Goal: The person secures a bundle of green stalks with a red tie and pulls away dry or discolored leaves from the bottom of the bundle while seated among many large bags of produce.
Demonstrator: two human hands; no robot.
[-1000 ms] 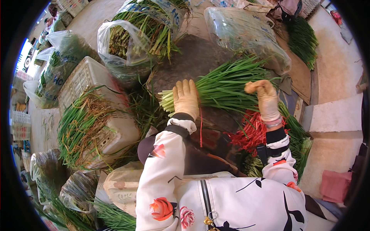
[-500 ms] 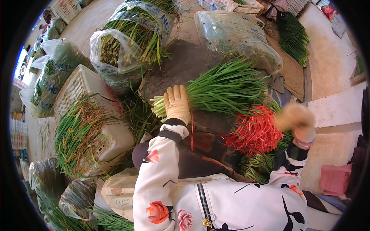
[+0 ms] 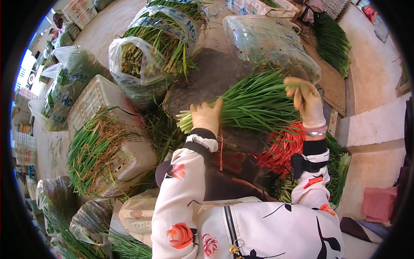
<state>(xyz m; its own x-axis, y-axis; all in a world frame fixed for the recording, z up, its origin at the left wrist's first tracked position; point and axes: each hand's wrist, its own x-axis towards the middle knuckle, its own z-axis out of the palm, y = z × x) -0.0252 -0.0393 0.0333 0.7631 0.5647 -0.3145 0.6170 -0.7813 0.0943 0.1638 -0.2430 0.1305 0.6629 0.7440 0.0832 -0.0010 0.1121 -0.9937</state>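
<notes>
A bunch of long green chives [image 3: 258, 101] lies across a dark work surface [image 3: 207, 71], pale cut stems to the left and leaf tips to the right. My gloved left hand [image 3: 206, 117] is closed over the stem end. Below that hand hangs a thin red strip [image 3: 221, 151]. At the leaf tips my gloved right hand [image 3: 307, 101] is raised, its fingers bent together and seemingly pinching a few leaves; they are slightly blurred. Beneath my right wrist sits a heap of red tie strips [image 3: 282, 149], partly covered by the forearm.
To the left, a white plastic crate [image 3: 133, 159] carries loose chives and dry trimmings. Bagged chives [image 3: 159, 47] stand beyond it, with another full plastic bag [image 3: 271, 43] at the far side. More chives [image 3: 332, 43] lie on cardboard at the far right.
My right hand has swung left and away from me, from beside the red strips to the leaf tips. The left hand stays on the stems, its fingers spread slightly more.
</notes>
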